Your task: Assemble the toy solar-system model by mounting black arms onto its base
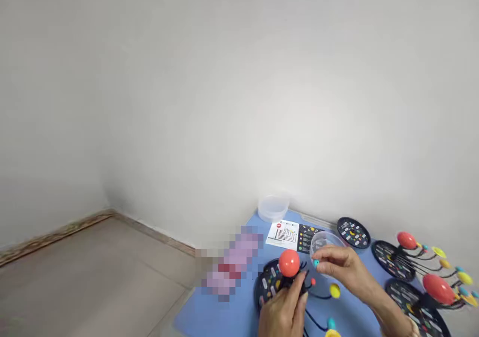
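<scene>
Over the blue table [245,297], your left hand [282,313] grips the black stem; your right hand [339,264] pinches a teal bead [316,263], hands apart

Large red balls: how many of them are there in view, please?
3: the near ball just above the left hand, and, at far right, an upper ball and a lower ball.

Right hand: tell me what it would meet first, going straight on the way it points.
The right hand would probably meet the thin black wires beside the red ball, then the ball; depth is unclear here.
</scene>
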A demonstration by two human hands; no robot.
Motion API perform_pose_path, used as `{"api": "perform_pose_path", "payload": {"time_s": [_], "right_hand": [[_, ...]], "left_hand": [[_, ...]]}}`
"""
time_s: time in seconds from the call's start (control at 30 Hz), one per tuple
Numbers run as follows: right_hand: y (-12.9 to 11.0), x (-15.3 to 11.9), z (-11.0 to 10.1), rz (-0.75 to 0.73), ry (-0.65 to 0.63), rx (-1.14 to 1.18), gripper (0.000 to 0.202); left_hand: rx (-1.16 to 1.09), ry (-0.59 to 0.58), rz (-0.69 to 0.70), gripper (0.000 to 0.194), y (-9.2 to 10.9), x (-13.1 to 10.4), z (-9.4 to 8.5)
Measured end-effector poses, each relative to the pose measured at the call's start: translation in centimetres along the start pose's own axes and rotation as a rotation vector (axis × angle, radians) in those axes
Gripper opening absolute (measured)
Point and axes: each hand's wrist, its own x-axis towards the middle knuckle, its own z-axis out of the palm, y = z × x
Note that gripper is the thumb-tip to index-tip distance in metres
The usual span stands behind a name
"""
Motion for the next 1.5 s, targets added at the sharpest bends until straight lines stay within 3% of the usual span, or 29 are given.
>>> {"api": "perform_pose_path", "payload": {"time_s": [0.23,0.57,0.8,0.97,1.2,1.5], "right_hand": [[0.5,0.1,0.5,-0.044,0.025,-0.032,0.017],[-0.6,0.0,1.3,-0.058,-0.018,-0.08,0.016],[0.3,0.0,1.5,0.068,-0.022,0.113,0.02],[0.8,0.1,1.3,0.062,0.048,0.088,0.019],[0.2,0.4,1.2,0.052,0.043,0.164,0.022],[0.2,0.3,1.4,0.022,0.096,0.055,0.023]], "left_hand": [[-0.005,0.018,0.001,0.037,0.2,0.0,0.0],[-0.02,0.032,-0.032,0.036,0.3,-0.1,0.0],[-0.003,0.059,-0.018,0.034,0.1,0.3,0.1],[0.012,0.062,-0.01,0.034,0.3,0.8,-0.2],[0.033,0.108,-0.002,0.037,1.2,1.9,-0.9],[0.084,0.113,0.0,0.038,1.4,2.5,-0.8]]}}
